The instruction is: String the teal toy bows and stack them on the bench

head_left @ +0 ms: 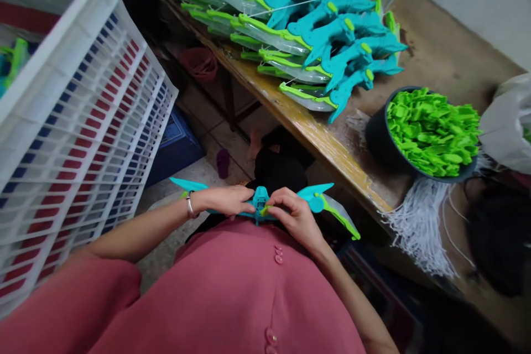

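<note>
I hold a teal toy crossbow (260, 197) with lime green trim in front of my pink shirt, its arms spreading left and right. My left hand (226, 199), with a bracelet at the wrist, grips the left side of its body. My right hand (293, 214) grips the right side, and its fingers pinch a small lime green piece (265, 210) at the crossbow's centre. The right arm of the toy ends in a clear and green limb (340, 214).
A wooden table (302, 121) to the right carries a stack of finished teal and green crossbows (315, 33), a dark bowl (375, 135) full of lime green parts (433, 130), and a bundle of white strings (418, 221). A white slatted crate (83, 116) stands at the left.
</note>
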Motion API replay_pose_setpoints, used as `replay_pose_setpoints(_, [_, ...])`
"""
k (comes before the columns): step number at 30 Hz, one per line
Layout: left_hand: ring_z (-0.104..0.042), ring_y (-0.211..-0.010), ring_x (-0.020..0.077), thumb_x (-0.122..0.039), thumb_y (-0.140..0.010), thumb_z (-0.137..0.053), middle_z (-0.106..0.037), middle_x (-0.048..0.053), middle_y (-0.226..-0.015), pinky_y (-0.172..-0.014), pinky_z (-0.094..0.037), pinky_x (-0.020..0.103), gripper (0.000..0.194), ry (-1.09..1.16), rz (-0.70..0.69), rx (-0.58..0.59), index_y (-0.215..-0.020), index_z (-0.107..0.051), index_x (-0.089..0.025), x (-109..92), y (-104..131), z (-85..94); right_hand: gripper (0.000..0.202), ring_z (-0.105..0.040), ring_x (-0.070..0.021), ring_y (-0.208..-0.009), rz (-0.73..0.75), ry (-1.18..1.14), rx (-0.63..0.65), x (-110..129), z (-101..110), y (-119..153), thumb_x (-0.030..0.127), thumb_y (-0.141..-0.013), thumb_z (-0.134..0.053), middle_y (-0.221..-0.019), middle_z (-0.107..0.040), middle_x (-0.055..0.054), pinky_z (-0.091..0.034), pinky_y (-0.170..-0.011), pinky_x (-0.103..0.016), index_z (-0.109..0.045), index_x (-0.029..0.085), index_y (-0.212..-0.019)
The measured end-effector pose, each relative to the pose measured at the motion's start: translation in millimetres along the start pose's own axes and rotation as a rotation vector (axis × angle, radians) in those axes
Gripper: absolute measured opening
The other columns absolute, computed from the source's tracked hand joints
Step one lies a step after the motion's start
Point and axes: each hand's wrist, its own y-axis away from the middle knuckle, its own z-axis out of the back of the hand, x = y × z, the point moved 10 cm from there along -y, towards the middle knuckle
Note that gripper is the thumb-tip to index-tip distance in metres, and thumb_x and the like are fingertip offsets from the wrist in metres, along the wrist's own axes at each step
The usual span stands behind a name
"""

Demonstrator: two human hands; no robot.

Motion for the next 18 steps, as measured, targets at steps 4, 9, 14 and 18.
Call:
replay_pose_setpoints(4, [-0.062,-0.057,0.0156,-0.042,-0.095,-0.050,-0.065,0.002,-0.070,-0.058,-0.041,0.025,0.026,-0.050,-0.033,-0.034,-0.096,-0.057,-0.017,0,1,3.6,0.009,-0.064,-0.0182,-0.081,-0.031,0.066,-0.001,-13,-9,-6,0.024,-0.092,-0.065,-0.087,-0.068,-0.003,-0.053,-0.075,-0.033,-0.074,0.023,-0.089])
replay_pose_setpoints(9, [-0.061,-0.063,0.0182,-0.043,-0.095,-0.051,-0.070,0.005,-0.074,-0.058,-0.038,0.027,0.029,-0.176,-0.017,-0.045,-0.097,-0.062,-0.017,0,1,6.6,0.010,-0.065,-0.0189,-0.084,0.015,0.128,-0.025,-6,-13,-9,0.023,-0.095,-0.063,-0.091,-0.068,-0.004,-0.054,-0.077,-0.033,-0.073,0.024,-0.093])
replay_pose_setpoints(14, [-0.064,-0.069,0.0209,-0.047,-0.093,-0.055,-0.074,0.008,-0.082,-0.060,-0.040,0.027,0.033,-0.208,-0.025,-0.047,-0.097,-0.067,-0.015,-2,0,9.6,0.012,-0.065,-0.0195,-0.085,0.054,0.237,0.004,-5,-21,-9,0.025,-0.098,-0.059,-0.093,-0.066,-0.005,-0.055,-0.076,-0.033,-0.071,0.025,-0.097])
replay_pose_setpoints(18, [-0.069,-0.081,0.0251,-0.055,-0.085,-0.067,-0.075,0.011,-0.091,-0.065,-0.044,0.028,0.042,-0.257,-0.042,-0.085,-0.098,-0.068,-0.015,-8,2,11.9,0.012,-0.064,-0.0202,-0.087,0.086,0.352,-0.015,-7,-21,-5,0.027,-0.100,-0.057,-0.102,-0.063,-0.008,-0.055,-0.075,-0.034,-0.067,0.023,-0.104])
